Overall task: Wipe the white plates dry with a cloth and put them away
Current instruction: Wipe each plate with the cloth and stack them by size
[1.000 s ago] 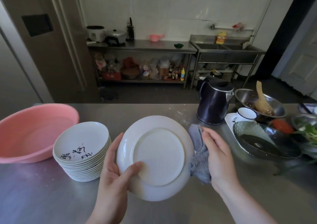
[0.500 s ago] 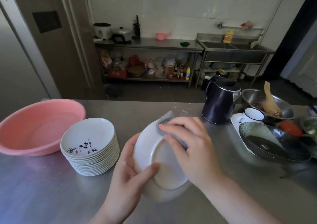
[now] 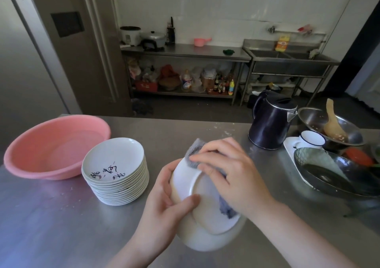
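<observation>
I hold a white plate tilted above the steel counter, its underside facing me. My left hand grips its left rim, thumb on the underside. My right hand presses a grey cloth against the plate's underside, fingers curled over the cloth; the cloth's lower end shows under my palm. A stack of several white plates with dark painted marks on the top one stands to the left on the counter.
A pink basin sits at the far left of the steel counter. A black kettle, a white mug, a dark glass dish and a metal bowl with a wooden spoon crowd the right side.
My right hand brought the cloth from the plate's right edge onto its underside and now rubs it there. The plate has tilted further. The view has shifted slightly.
</observation>
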Demonstrator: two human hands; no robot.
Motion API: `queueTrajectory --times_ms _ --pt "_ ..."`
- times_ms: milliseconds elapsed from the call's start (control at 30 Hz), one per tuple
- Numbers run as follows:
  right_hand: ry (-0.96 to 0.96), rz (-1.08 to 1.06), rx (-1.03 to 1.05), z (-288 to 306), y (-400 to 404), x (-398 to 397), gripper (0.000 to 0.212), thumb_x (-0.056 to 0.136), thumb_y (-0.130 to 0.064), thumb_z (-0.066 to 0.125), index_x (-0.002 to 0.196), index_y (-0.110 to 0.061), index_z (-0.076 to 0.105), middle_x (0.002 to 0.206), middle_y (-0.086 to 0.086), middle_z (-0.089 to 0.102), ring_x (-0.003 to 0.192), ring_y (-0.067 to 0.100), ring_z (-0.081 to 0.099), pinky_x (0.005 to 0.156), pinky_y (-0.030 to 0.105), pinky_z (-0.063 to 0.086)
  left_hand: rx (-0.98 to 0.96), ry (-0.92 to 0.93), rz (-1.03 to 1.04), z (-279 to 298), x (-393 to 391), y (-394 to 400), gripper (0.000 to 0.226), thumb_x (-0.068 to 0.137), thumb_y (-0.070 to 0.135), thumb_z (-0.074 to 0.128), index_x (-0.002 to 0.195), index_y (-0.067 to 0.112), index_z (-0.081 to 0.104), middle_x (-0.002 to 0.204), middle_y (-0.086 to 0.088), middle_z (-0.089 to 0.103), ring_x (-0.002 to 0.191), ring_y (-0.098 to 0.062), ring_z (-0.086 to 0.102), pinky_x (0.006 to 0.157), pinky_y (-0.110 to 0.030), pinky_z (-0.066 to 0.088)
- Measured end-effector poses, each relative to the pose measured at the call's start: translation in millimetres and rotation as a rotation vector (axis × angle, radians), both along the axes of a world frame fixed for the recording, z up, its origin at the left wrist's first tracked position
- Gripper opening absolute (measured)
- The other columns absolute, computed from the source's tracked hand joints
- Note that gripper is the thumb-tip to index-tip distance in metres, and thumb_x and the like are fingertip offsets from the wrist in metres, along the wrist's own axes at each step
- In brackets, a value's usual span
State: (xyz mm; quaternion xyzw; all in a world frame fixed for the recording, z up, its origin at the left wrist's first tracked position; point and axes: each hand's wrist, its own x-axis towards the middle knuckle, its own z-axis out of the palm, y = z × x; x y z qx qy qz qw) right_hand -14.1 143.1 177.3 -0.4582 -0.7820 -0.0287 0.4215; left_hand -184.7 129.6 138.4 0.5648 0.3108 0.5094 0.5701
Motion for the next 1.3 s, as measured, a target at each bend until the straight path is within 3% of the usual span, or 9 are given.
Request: queueTrajectory --times_ms 133,333,533,700,867,1000,1200,1300 --pt "0.065 -0.111 -0.012 -1.9 2.2 2.4 0.02 0.091 -0.016 0.059 0.102 -0.02 0.075 0.095 -0.009 0.06 0.091 0.015 0.051 0.083 0.028 0.043 0.014 0.028 0.006 -0.5 -0.5 0.8 0.06 0.073 -0.001 0.068 0.128 0.017 0.053 0.119 -0.002 0.068 0.111 -0.016 0.064 0.088 -0.024 0.05" --pt "-0.059 0.059 0.045 -1.9 -1.9 -4.8 0.02 0.09 -0.014 0.062 0.102 -0.019 0.076 0.097 -0.004 0.063 0.089 0.02 0.054 0.078 0.035 0.046 0.023 0.016 0.002 2.7 1.0 0.6 0.059 0.073 -0.005 0.064 0.128 0.016 0.052 0.123 0.001 0.068 0.116 -0.013 0.062 0.091 -0.02 0.048" --pt "0.102 -0.042 -0.013 6.0 11.9 15.5 0.021 0.086 -0.01 0.066 0.102 -0.02 0.076 0.094 -0.007 0.063 0.093 0.016 0.054 0.085 0.028 0.044 -0.023 -0.055 0.027 8.3 -2.6 3.5 0.059 0.069 -0.002 0.07 0.123 0.019 0.059 0.115 -0.005 0.07 0.104 -0.018 0.067 0.081 -0.023 0.053" --pt "0.247 -0.085 -0.075 7.8 13.8 28.3 0.022 0.085 -0.014 0.065 0.101 -0.023 0.076 0.096 -0.011 0.063 0.098 0.01 0.055 0.089 0.014 0.039 -0.092 -0.146 0.097 13.2 -3.1 4.6 0.062 0.054 0.021 0.077 0.114 0.031 0.066 0.112 -0.002 0.071 0.1 -0.017 0.069 0.075 -0.024 0.055" --pt "0.319 -0.151 -0.082 5.0 9.3 36.0 0.023 0.085 -0.016 0.063 0.101 -0.025 0.076 0.098 -0.015 0.062 0.099 0.009 0.058 0.089 0.014 0.04 -0.161 -0.237 0.159 17.6 -1.0 8.8 0.059 0.061 0.005 0.069 0.117 0.026 0.065 0.113 -0.005 0.072 0.1 -0.021 0.069 0.074 -0.029 0.057" --pt "0.332 -0.227 0.007 -6.3 3.3 36.4 0.023 0.085 -0.012 0.063 0.103 -0.019 0.076 0.096 -0.013 0.062 0.095 0.011 0.058 0.086 0.018 0.043 -0.192 -0.271 0.195 21.2 5.2 10.4 0.058 0.065 0.007 0.064 0.121 0.024 0.062 0.111 -0.004 0.072 0.098 -0.019 0.069 0.075 -0.028 0.055" --pt "0.39 -0.333 0.196 -39.4 -17.5 27.2 0.026 0.082 -0.001 0.066 0.106 -0.01 0.074 0.093 0.003 0.062 0.088 0.015 0.061 0.083 0.017 0.044 -0.22 -0.352 0.298 29.7 16.1 13.9 0.062 0.067 0.006 0.067 0.125 0.025 0.058 0.114 -0.004 0.071 0.103 -0.019 0.068 0.08 -0.028 0.053" --pt "0.416 -0.336 0.238 -56.0 -25.9 10.0 0.022 0.084 -0.006 0.066 0.105 -0.009 0.073 0.094 0.004 0.062 0.089 0.012 0.061 0.085 0.017 0.044 -0.235 -0.408 0.326 34.7 24.1 14.6 0.064 0.071 0.007 0.068 0.13 0.026 0.053 0.118 -0.001 0.07 0.108 -0.018 0.067 0.08 -0.026 0.053"
